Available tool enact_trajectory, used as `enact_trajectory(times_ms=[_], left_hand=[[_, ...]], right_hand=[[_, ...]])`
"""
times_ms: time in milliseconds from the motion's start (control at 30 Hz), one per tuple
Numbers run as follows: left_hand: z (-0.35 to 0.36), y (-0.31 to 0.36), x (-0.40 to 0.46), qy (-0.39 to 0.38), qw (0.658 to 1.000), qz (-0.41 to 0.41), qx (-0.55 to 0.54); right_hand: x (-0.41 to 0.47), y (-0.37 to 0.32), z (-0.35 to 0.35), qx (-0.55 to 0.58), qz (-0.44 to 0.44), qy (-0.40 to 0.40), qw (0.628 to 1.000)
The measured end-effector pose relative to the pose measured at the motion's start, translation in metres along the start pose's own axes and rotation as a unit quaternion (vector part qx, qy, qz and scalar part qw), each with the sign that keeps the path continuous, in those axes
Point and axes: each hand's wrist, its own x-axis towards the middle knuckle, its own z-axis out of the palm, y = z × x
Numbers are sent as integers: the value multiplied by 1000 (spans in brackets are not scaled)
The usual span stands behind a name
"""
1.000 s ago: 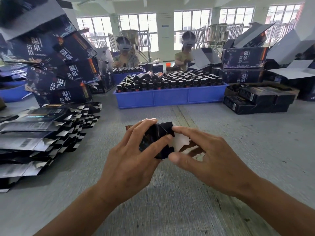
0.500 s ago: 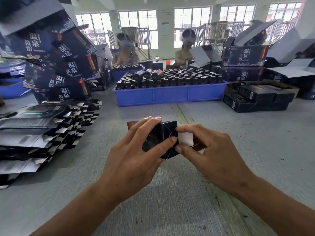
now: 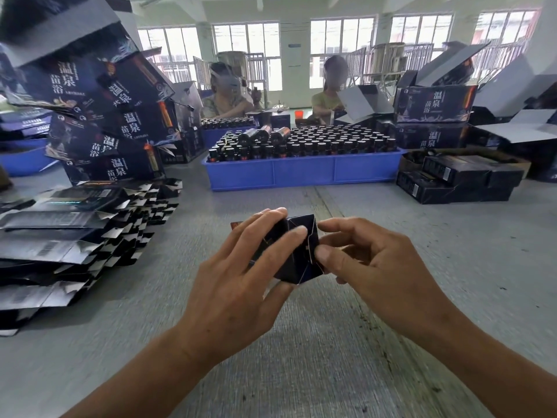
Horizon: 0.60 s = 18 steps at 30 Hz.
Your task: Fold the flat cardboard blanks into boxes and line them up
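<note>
A wide grey tabletop (image 3: 422,267) carries everything. At its far left stands a leaning heap of large dark printed boxes (image 3: 99,116) with white characters, and more of the same kind stand at the far right (image 3: 434,116), some with open lids. In the middle at the back lies a long blue tray (image 3: 301,173) full of small dark bottles (image 3: 331,143); a few bottles lie on their sides on top of the others. Behind the tray two persons sit at the far edge of the tabletop. On the left, near the camera, is a spread pile of flat cardboard blanks (image 3: 75,230), dark with pale flap edges. At the right, just beside the tray, small folded black boxes (image 3: 458,179) lie in a short stack.

In the centre, above the tabletop, both hands hold one small dark box (image 3: 297,254), partly folded. The left hand (image 3: 241,279) grips it, fingers curled over the top and the thumb on the near face. The right hand (image 3: 370,267) pinches the flap at the right end of the box with thumb and forefinger, the other fingers curled.
</note>
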Motion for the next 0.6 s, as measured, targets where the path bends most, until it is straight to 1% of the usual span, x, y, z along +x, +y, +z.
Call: enact_trajectory(times_ms=[200, 433, 600], left_hand=[[-2, 10, 3, -9, 999, -41, -32], [1, 13, 2, -4, 999, -34, -35], [3, 14, 3, -2, 999, -29, -34]], right_hand=[[-1, 1, 1, -2, 29, 2, 1000], [-1, 1, 1, 23, 28, 19, 999], [-3, 2, 4, -15, 14, 53, 998]])
